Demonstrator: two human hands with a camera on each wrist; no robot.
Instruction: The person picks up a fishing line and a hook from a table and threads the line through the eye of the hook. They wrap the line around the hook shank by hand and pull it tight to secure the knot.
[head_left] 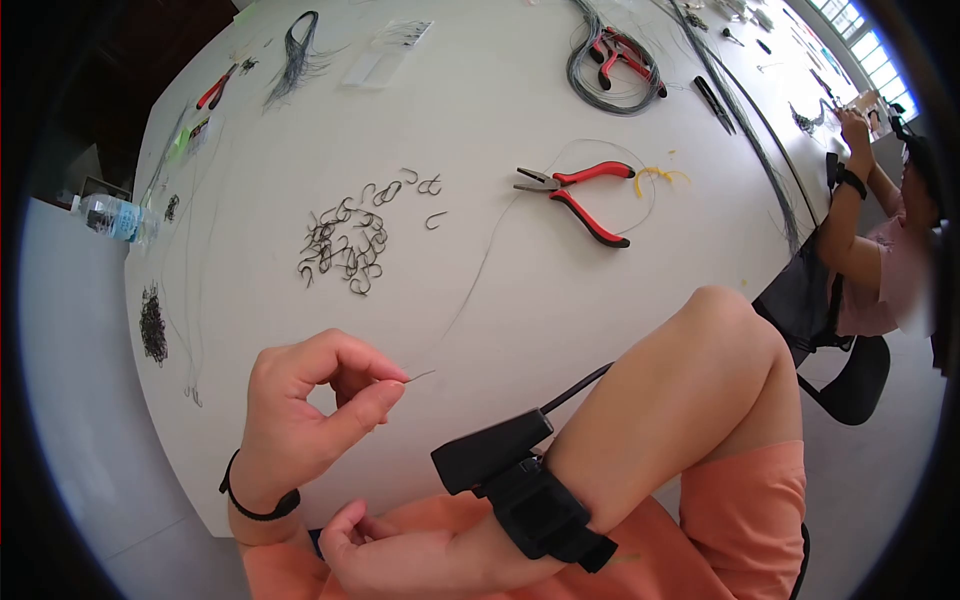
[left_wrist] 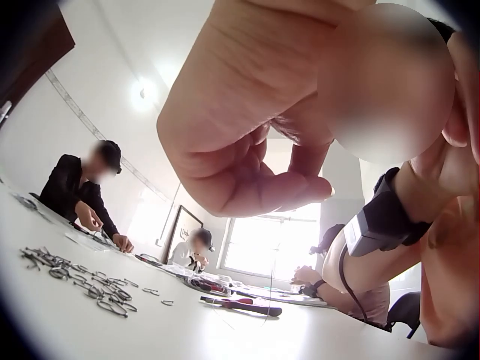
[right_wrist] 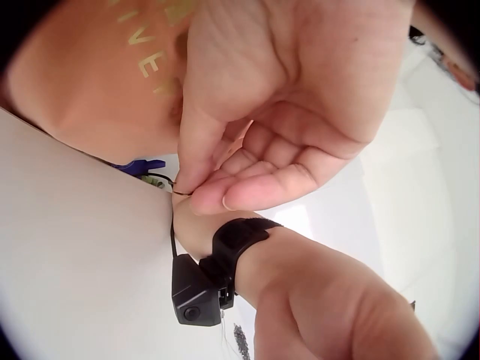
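In the head view my left hand [head_left: 320,415] pinches a thin dark wire-like piece [head_left: 422,375] between thumb and forefinger above the table. Its short end sticks out past the fingertips. Lower down, by the left forearm, is my right hand [head_left: 355,535]. The right wrist view shows the right hand [right_wrist: 262,142] with thumb and forefinger tips together at a thin dark piece [right_wrist: 181,193]; its kind I cannot tell. Beyond the left hand, a loose pile of fish hooks [head_left: 345,245] lies on the table. Red-handled pliers [head_left: 585,195] lie spread to the right, over a loop of thin line [head_left: 480,270].
A dark heap of small pieces [head_left: 152,325] and a water bottle [head_left: 110,217] are on the left. Toward the back lie a grey line bundle [head_left: 297,55], a clear plastic bag [head_left: 385,58] and coiled line [head_left: 590,95] with more pliers. Another person [head_left: 880,240] sits at the right.
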